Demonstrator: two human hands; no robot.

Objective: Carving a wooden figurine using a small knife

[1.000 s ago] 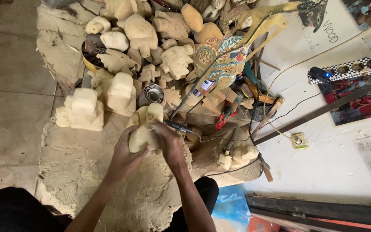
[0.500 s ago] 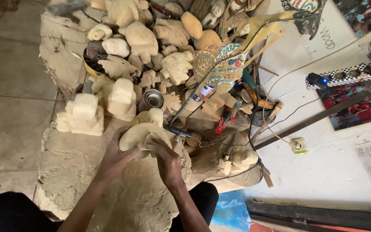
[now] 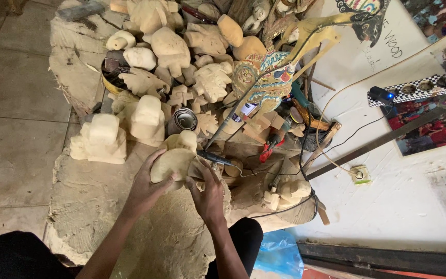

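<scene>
My left hand (image 3: 145, 188) grips a pale, rounded wooden carving (image 3: 174, 157) from its left side, fingers curled under it. My right hand (image 3: 207, 194) presses against the carving's right edge with what looks like a folded piece of sandpaper under the fingers. The carving rests over a sawdust-covered mat (image 3: 104, 206) on the floor. A dark-handled tool (image 3: 215, 157) lies just beyond my right hand.
Several unpainted wooden figures (image 3: 171, 49) are heaped ahead, with two blocky ones (image 3: 101, 137) to the left. A painted shadow puppet (image 3: 264, 82) stands at the right. Cables and a wall socket (image 3: 360, 174) run along the white wall. Tiled floor (image 3: 11, 113) lies to the left.
The carving has been turned and tipped in my hands, and both hands shifted slightly with it. The view has drifted a little.
</scene>
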